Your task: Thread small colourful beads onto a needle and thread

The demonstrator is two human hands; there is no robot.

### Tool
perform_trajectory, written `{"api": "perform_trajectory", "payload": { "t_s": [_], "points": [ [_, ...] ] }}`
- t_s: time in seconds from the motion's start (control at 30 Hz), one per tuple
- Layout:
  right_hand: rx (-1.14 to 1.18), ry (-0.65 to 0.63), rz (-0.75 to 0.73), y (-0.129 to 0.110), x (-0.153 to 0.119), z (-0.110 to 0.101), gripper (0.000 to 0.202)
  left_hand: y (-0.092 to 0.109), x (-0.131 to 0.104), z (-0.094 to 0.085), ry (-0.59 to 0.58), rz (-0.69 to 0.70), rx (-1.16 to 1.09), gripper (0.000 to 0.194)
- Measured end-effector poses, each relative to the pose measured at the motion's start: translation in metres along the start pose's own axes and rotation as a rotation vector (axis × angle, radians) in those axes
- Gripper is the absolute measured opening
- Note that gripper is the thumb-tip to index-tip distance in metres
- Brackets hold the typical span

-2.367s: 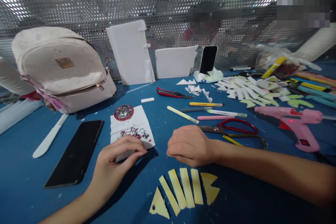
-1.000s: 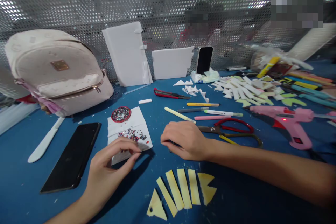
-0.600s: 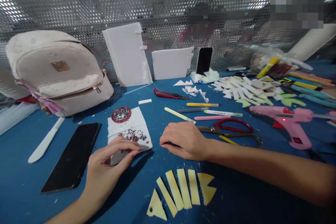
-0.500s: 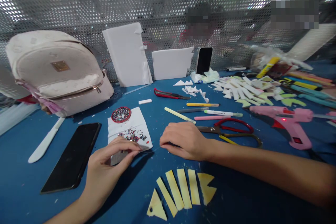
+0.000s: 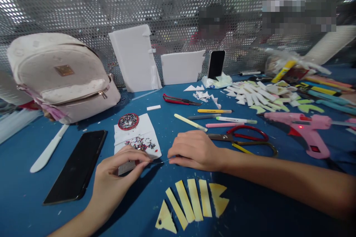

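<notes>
A thin clear thread (image 5: 160, 162) runs between my two hands. My left hand (image 5: 122, 172) pinches one end of it, over the lower edge of a white paper (image 5: 151, 129). Small shiny beads (image 5: 140, 143) lie loose on that paper, beside a round red-rimmed dish (image 5: 128, 121) filled with more. With fingers curled together, my right hand (image 5: 194, 150) holds the thread's other end, left of the scissors (image 5: 222, 137). Below the hands lie yellow foam strips (image 5: 195, 200), a triangular head piece with a hole (image 5: 166, 217) and a notched tail piece (image 5: 218, 199), arranged like a fish.
At left are a black phone (image 5: 76, 166), a white plastic knife (image 5: 49, 150) and a backpack (image 5: 61, 77). Markers (image 5: 214, 111), a red cutter (image 5: 180, 100), a pink glue gun (image 5: 311, 129) and foam scraps (image 5: 256, 94) lie right. White boards (image 5: 182, 67) and an upright phone (image 5: 216, 63) stand behind.
My right hand has shifted slightly left and my left hand slightly right, so their fingertips are a little closer. The thread between them shows more plainly.
</notes>
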State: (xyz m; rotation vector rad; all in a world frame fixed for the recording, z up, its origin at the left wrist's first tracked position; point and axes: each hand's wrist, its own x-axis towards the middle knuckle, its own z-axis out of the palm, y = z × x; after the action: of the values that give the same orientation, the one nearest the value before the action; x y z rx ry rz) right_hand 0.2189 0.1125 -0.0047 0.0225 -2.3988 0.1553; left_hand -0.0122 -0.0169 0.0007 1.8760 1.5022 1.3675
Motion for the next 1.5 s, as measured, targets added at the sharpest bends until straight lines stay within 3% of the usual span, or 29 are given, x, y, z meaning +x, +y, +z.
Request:
{"api": "perform_trajectory", "payload": {
  "t_s": [0.13,0.63,1.23,1.5],
  "points": [
    [0.004,-0.034,0.003,-0.001,-0.001,0.003,0.023,0.004,0.002,0.004,-0.009,0.007,-0.006,0.016],
    [-0.028,0.024,0.014,-0.010,0.000,0.004,0.035,0.013,0.004,0.016,-0.027,-0.009,-0.030,0.018],
    [0.044,0.065,0.081,-0.012,0.000,0.006,0.022,0.012,0.004,0.017,-0.036,0.044,-0.031,0.016],
    [0.070,0.095,0.091,-0.013,0.002,0.005,0.019,0.013,0.002,0.018,-0.037,-0.005,-0.041,0.011]
  ]
}}
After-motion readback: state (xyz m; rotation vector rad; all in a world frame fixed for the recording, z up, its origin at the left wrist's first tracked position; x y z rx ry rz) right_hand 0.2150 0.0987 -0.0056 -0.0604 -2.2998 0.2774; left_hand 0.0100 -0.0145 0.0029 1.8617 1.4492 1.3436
